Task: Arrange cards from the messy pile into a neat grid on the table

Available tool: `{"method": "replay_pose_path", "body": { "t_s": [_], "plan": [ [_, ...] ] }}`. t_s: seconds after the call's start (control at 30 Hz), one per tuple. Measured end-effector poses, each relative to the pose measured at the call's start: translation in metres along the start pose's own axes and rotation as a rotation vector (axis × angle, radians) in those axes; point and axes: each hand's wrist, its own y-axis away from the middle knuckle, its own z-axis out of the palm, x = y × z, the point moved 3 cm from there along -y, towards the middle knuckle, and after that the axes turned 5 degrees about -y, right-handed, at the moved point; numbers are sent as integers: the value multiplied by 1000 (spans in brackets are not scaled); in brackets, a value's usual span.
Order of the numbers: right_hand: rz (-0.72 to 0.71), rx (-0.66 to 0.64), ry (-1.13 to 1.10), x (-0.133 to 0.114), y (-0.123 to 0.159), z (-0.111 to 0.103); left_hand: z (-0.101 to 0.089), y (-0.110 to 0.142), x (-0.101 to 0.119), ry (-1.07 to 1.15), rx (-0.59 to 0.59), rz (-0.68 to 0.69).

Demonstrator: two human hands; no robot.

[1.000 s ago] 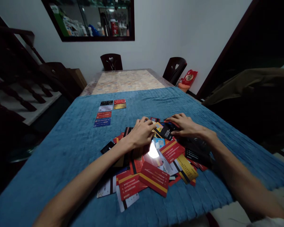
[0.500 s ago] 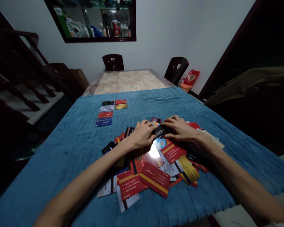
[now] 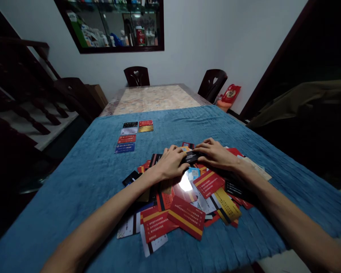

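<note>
A loose pile of plastic cards (image 3: 187,204), red, black, yellow and white, lies on the blue cloth (image 3: 82,178) in front of me. My left hand (image 3: 169,163) and my right hand (image 3: 217,154) meet at the far edge of the pile. Both have curled fingers pinching one black card (image 3: 191,157) held between them just above the heap. A glare spot shines on a card below the hands. Farther off on the left, several cards (image 3: 132,134) lie sorted in two neat short columns.
The blue cloth covers the near half of a long table (image 3: 153,98) with a patterned top beyond. Two dark chairs (image 3: 136,76) stand at the far end, a red bag (image 3: 230,94) by the right one. A wooden staircase (image 3: 22,110) runs along the left, a dark doorway on the right.
My right hand has slid left across the pile to meet my left hand. The black card that lay under it is now pinched between both hands.
</note>
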Motion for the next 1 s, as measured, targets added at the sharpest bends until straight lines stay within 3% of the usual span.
{"method": "replay_pose_path", "body": {
  "t_s": [0.23, 0.53, 1.0],
  "plan": [
    [-49, 123, -102, 1, 0, -3, 0, -5, -8, 44, 98, -32],
    [-6, 198, -168, 3, -1, -2, -2, -7, -22, 207, 220, -118],
    [132, 354, -315, -5, -2, -5, -4, -8, -28, 199, 183, -175]
  ]
}}
